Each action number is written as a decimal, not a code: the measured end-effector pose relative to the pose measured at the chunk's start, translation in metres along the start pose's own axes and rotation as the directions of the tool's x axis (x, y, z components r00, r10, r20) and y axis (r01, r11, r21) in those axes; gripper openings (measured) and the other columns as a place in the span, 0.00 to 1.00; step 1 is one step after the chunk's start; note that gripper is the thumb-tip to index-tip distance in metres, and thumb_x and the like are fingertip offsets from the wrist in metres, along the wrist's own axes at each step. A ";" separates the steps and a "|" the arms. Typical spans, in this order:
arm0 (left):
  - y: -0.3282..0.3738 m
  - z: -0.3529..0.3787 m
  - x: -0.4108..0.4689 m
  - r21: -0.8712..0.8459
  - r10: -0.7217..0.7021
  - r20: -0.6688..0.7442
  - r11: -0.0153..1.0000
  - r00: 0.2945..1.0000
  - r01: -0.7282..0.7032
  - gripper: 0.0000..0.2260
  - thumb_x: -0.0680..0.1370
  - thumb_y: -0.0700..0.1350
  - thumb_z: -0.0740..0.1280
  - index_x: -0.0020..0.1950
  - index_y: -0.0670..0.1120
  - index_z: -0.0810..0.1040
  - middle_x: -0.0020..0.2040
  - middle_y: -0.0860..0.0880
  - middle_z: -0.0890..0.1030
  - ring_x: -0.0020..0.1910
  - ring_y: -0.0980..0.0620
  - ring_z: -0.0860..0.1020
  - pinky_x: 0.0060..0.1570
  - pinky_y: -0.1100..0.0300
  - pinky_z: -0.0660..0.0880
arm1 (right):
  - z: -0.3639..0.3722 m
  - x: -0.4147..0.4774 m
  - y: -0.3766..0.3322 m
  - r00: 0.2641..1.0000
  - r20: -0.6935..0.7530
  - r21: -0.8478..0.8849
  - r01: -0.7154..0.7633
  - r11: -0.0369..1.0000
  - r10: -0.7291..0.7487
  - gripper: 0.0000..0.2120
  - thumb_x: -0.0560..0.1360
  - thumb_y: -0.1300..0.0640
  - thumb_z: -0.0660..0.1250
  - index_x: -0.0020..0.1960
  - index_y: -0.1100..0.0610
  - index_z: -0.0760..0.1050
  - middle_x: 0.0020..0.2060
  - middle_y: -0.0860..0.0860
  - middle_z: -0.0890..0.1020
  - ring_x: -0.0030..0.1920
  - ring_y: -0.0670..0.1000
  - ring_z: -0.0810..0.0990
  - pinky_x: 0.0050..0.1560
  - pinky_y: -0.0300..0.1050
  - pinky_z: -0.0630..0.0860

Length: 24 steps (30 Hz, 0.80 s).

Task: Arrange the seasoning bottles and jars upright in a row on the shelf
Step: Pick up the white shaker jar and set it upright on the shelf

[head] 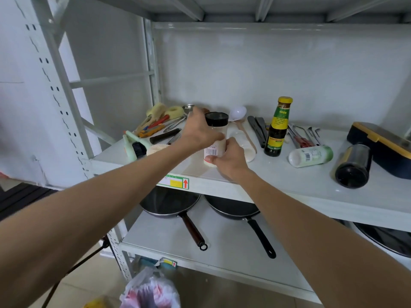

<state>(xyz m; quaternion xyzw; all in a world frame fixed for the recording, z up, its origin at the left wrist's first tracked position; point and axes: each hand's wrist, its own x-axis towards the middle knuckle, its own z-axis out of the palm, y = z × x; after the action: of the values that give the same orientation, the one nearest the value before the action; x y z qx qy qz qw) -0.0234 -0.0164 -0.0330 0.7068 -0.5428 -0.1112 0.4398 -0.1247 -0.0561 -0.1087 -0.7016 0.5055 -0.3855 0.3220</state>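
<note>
Both of your hands are on the clear jar (215, 138), which has a black lid and white contents. The jar stands upright near the front edge of the shelf (278, 174), left of centre. Your left hand (200, 130) reaches in from the left and wraps the upper body of the jar just below the lid, fingers curled around its far side and thumb across the near side. Your right hand (229, 158) grips the lower body from the right, thumb pressed against the base of the jar on the near side and fingers curled behind it.

To the right of the jar, a dark sauce bottle (277, 130) with a yellow cap stands upright, apart from the jar. Further right, a white bottle (310, 156) with a green end lies on its side. Beyond it, near the right edge, a dark jar (353, 166) lies on its side with one end facing you, just beside a dark box (382, 145) with yellow trim.

At the far left of the shelf lies a loose pile of utensils (155, 127). A white ladle (239, 114) lies behind the clear jar. Two pans (173, 205) rest on the lower shelf.
</note>
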 end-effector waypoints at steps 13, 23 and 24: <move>0.021 -0.038 0.009 0.268 0.248 0.262 0.910 0.932 -0.318 0.25 0.70 0.47 0.53 0.59 0.50 0.83 0.58 0.44 0.83 0.60 0.42 0.76 0.61 0.52 0.73 | 0.013 0.003 -0.012 0.997 -0.067 -0.120 -0.046 0.992 0.038 0.34 0.65 0.44 0.79 0.61 0.61 0.71 0.57 0.58 0.72 0.59 0.59 0.74 0.61 0.57 0.73; 0.018 -0.048 0.019 0.303 0.191 0.281 0.912 0.940 -0.276 0.07 0.76 0.50 0.57 0.41 0.52 0.72 0.40 0.42 0.75 0.44 0.46 0.67 0.45 0.53 0.71 | 0.007 -0.004 -0.019 1.000 -0.012 0.072 0.016 0.997 -0.015 0.28 0.70 0.64 0.75 0.65 0.60 0.67 0.60 0.57 0.78 0.61 0.58 0.77 0.54 0.44 0.73; 0.018 -0.050 0.018 0.311 0.183 0.290 0.910 0.940 -0.273 0.07 0.73 0.53 0.56 0.41 0.53 0.72 0.40 0.44 0.73 0.44 0.47 0.67 0.46 0.53 0.71 | 0.006 -0.004 -0.019 1.000 0.019 0.101 0.008 0.995 -0.010 0.27 0.70 0.66 0.74 0.66 0.60 0.67 0.61 0.56 0.78 0.62 0.57 0.77 0.55 0.43 0.72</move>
<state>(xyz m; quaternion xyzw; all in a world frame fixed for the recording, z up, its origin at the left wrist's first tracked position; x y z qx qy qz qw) 0.0037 -0.0072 0.0156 0.6843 -0.6849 -0.0510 0.2452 -0.1115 -0.0469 -0.0959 -0.6902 0.4791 -0.4053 0.3602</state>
